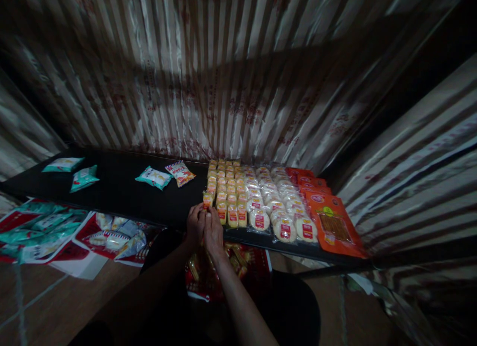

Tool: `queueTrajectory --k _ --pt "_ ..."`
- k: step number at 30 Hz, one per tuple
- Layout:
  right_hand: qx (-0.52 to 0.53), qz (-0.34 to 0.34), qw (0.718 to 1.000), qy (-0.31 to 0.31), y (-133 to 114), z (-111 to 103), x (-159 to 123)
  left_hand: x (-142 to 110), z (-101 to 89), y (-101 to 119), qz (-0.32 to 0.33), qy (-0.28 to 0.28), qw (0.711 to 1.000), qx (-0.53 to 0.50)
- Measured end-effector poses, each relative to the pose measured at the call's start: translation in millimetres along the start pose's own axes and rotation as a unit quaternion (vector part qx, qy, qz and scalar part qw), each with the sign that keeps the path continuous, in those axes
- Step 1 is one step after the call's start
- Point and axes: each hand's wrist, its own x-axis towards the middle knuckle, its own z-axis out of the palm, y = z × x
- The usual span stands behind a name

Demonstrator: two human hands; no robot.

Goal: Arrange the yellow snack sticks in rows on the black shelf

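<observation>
My left hand and my right hand are pressed together at the front edge of a black shelf. Their fingers pinch a small yellow snack packet at the near left end of rows of the same yellow packets. To the right of those rows lie round white cakes in clear wrap, then orange flat packets. Below my hands an open red bag holds more yellow packets.
Teal snack bags and a striped packet lie loose on the shelf's left part. Opened bags of snacks lie on the floor to the left. Striped shiny cloth covers the walls behind and to the right.
</observation>
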Motion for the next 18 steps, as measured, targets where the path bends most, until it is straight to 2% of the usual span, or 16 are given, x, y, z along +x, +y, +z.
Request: queueTrajectory --k 6,11,18 --pt "0.006 0.016 1.0 -0.006 -0.5 5.0 1.1 6.2 2.3 -8.2 0.016 0.005 1.0 -0.006" --pt "0.008 0.012 1.0 -0.003 0.5 6.1 4.3 10.8 5.4 -12.4 0.034 -0.013 0.999 0.008" --pt "0.0 0.017 1.0 -0.013 -2.8 5.9 6.1 16.6 11.1 -19.9 0.025 -0.021 0.999 -0.003"
